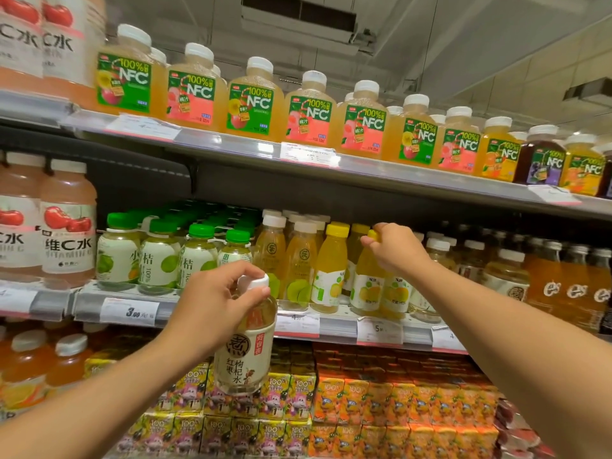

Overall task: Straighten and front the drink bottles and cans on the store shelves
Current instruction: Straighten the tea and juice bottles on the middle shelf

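The left hand (215, 303) gripped a clear, white-capped bottle (245, 342) with a cream label, held in front of the middle shelf (212, 309). The right hand (394, 248) pinched a yellow-capped juice bottle (367, 286) standing on that shelf.

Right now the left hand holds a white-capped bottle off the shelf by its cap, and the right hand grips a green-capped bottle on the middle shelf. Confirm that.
Not quite. The cap under the right hand is yellow, not green, as the head view shows: its fingers curl over a yellow-capped bottle on the middle shelf. The rest stands: the left hand holds the white-capped bottle by its cap, off the shelf.
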`<state>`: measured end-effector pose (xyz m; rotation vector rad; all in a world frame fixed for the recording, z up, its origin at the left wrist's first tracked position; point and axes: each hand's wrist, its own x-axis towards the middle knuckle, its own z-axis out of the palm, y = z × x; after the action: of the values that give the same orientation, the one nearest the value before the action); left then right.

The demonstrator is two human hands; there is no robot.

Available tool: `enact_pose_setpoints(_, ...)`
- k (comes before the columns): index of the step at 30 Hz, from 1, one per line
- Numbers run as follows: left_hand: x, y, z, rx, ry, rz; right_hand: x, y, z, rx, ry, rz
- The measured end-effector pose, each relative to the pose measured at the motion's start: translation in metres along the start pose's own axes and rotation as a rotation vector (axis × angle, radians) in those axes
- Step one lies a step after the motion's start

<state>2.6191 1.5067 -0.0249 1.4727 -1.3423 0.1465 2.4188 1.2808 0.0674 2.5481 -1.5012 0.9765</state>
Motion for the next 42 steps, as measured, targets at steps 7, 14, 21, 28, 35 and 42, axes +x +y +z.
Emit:
enact_pose_setpoints(7,-0.004,0.000,0.011,-0.021,-0.001,-0.021,0.002,-0.003,0.008,-0.033,-0.029,0.095)
enact_pose_setpoints(14,-0.005,0.009,0.020,-0.045,-0.041,-0.019,-0.023,-0.008,-0.002,0.040,-0.024,0.059)
enact_pose_setpoints(21,0.011,0.044,0.038,-0.168,-0.124,-0.008,-0.157,-0.021,0.003,0.343,-0.200,-0.198)
enact_pose_setpoints(28,-0.007,0.101,0.085,-0.278,-0.174,0.000,-0.231,-0.010,0.000,0.575,-0.110,0.001)
enact_pose_setpoints(35,-0.022,0.155,0.133,-0.184,-0.161,0.022,-0.239,0.047,-0.020,0.421,0.021,0.121)
enact_pose_setpoints(42,-0.024,0.173,0.198,-0.426,-0.445,-0.135,-0.207,0.151,-0.059,0.646,0.074,0.078)
